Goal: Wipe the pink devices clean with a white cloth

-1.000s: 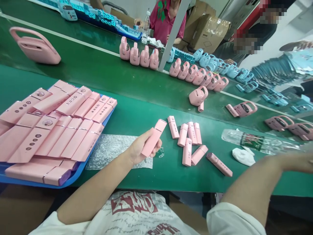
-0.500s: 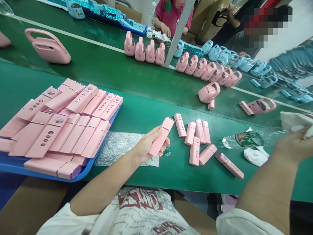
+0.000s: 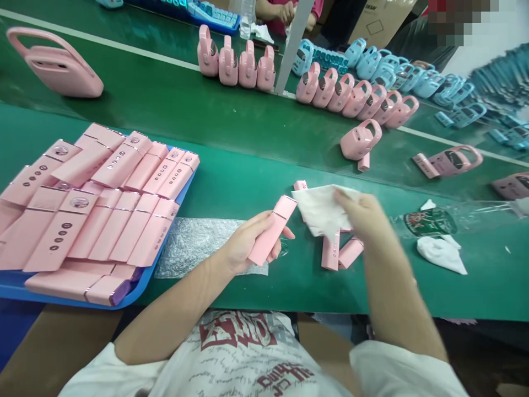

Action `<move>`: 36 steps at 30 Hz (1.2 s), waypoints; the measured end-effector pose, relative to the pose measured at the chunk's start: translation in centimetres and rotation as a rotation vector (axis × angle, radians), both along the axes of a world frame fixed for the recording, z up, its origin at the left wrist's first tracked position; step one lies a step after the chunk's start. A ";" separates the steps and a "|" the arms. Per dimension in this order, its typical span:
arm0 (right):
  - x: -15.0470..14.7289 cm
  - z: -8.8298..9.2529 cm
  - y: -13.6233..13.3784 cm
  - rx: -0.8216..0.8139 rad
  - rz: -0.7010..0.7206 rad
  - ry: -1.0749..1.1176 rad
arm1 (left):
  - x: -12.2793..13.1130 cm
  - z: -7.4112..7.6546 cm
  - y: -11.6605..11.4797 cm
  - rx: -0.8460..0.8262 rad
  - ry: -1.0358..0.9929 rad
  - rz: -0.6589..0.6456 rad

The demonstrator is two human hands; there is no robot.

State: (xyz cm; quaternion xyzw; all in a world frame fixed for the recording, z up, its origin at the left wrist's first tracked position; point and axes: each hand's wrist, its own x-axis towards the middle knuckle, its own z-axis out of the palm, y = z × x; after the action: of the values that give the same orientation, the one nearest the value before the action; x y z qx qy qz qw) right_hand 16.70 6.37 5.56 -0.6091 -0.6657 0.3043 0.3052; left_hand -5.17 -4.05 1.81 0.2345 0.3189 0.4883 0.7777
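The person's left hand held a slim pink device with a shiny band near its upper end, the fingers closed around its sides. The device was raised at a slant over the green counter, between a loaded blue tray and the right hand. The right hand was blurred, but its fingers pinched a white cloth that hung just beside the device; whether the two touched could not be told. The cloth partly covered some loose pink devices lying on the counter.

Under the left wrist lay a crinkled clear plastic sheet. The tray, to its left, was heaped with similar pink devices, several showing a column of buttons. Right of the right forearm, a clear bottle with a green label lay on its side near a crumpled white cloth.

Beyond, pink handled units stood in a row left of a grey post, with more to its right. Blue handled units stood farther back.
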 end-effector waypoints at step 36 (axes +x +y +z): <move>-5.5 -6.5 -4.6 0.637 0.387 0.339 | -0.1 0.3 0.2 -0.035 -0.010 -0.051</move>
State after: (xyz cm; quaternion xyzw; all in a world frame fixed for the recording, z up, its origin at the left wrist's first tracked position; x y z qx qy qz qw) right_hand 11.21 1.72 -0.95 -0.2889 -0.7691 0.2309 0.5212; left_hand -5.27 -3.81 2.06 0.2265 0.3171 0.4639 0.7955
